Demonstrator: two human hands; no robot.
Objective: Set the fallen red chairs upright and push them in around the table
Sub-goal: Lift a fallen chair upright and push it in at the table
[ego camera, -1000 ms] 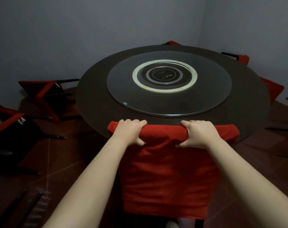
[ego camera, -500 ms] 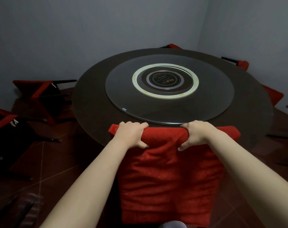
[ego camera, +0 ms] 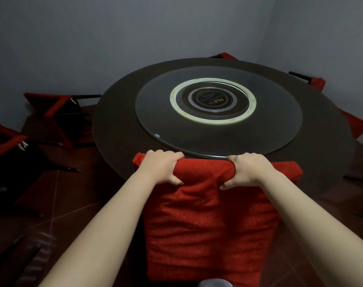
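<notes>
The upright red chair (ego camera: 213, 220) is standing at the near edge of the round table (ego camera: 118, 129), its backrest top meeting the rim. The left hand (ego camera: 161, 167) and right hand (ego camera: 245, 170) are each closing around the top rail, fingers over the far side, thumbs on the near face, bunching the loose fabric cover. Judgement: the cover is soft and is likely sliding over the frame, so the grip needs to bear on the stiff rail beneath. Two fallen chairs (ego camera: 58, 112) are lying on the floor (ego camera: 58, 195) left of the table, dark legs exposed. They are probably of moderate weight and best lifted by the backrest rail.
</notes>
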